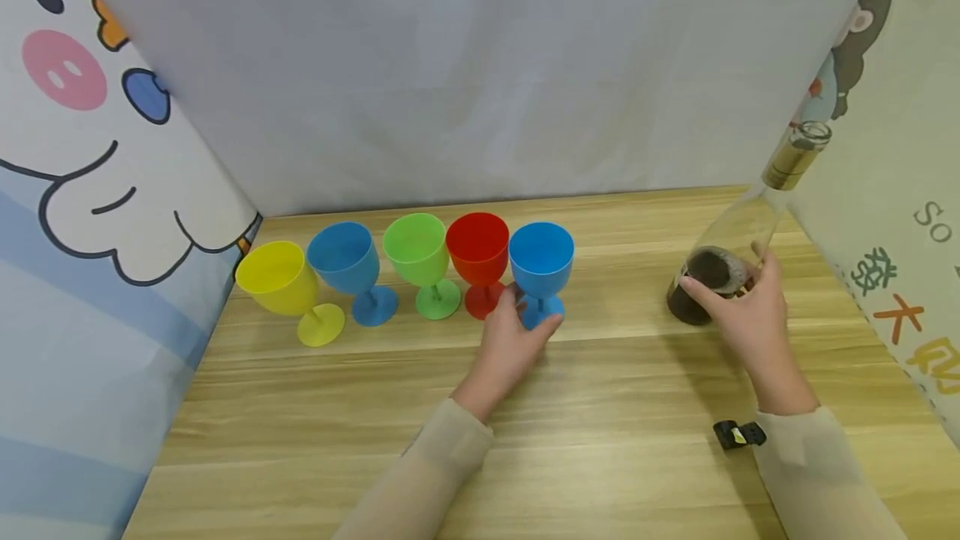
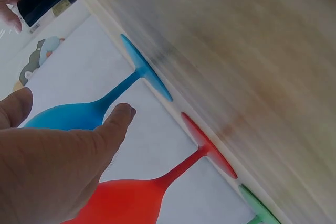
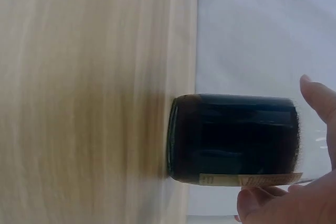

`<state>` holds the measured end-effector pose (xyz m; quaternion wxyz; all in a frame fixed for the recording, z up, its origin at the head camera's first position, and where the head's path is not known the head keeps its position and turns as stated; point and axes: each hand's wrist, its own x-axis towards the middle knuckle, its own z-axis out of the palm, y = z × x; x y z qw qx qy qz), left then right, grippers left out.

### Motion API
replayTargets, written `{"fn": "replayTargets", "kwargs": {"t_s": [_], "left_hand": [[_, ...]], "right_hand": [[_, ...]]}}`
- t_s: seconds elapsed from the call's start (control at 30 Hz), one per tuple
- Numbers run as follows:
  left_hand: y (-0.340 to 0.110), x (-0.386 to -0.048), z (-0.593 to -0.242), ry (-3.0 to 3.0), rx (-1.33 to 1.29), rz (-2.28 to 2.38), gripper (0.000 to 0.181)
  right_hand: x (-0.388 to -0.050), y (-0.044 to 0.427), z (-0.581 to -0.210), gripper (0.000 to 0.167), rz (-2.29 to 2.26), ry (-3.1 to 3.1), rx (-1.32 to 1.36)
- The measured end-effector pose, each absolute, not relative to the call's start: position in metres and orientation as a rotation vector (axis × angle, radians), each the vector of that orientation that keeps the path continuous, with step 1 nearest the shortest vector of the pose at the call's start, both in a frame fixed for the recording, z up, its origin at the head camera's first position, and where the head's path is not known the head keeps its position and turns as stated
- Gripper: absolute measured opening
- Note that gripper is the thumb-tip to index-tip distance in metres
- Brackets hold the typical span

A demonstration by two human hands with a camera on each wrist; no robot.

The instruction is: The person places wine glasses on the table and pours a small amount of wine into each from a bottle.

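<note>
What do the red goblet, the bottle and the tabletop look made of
Red goblet: probably smooth plastic, given its uniform, opaque colour. Bottle: likely glossy clear glass; the backdrop shows through. Tabletop: wood or laminate, satin-looking, with streaky grain.

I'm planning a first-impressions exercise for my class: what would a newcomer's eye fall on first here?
Probably the five bright cups in a row left of centre, with the left hand at the right-end blue cup. Next, at the right, the bottle of dark liquid, gripped by the right hand. A large cartoon fills the upper left.
</note>
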<state>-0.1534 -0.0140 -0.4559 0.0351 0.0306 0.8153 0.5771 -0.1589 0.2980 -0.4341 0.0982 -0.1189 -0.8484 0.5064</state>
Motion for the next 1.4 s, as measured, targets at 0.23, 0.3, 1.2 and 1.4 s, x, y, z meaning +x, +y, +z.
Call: {"fn": "replayTargets", "kwargs": {"t_s": [0.23, 0.3, 1.2, 1.4], "left_hand": [[-0.010, -0.158, -0.460, 2.500, 0.064, 1.817, 0.075], [-0.009, -0.159, -0.461, 2.493, 0.058, 1.846, 0.075], [-0.002, -0.173, -0.459, 2.465, 0.086, 1.984, 0.081], [-0.001, -0.174, -0.459, 2.482, 0.090, 1.986, 0.081]], "right_hand": [[-0.168, 0.300, -0.445, 0.113, 1.518, -2.472, -0.348], [-0.169, 0.300, -0.447, 0.112, 1.527, -2.459, -0.350], [-0.179, 0.306, -0.457, 0.105, 1.593, -2.400, -0.278], [-0.176, 0.302, -0.451, 0.107, 1.623, -2.382, -0.256]]}}
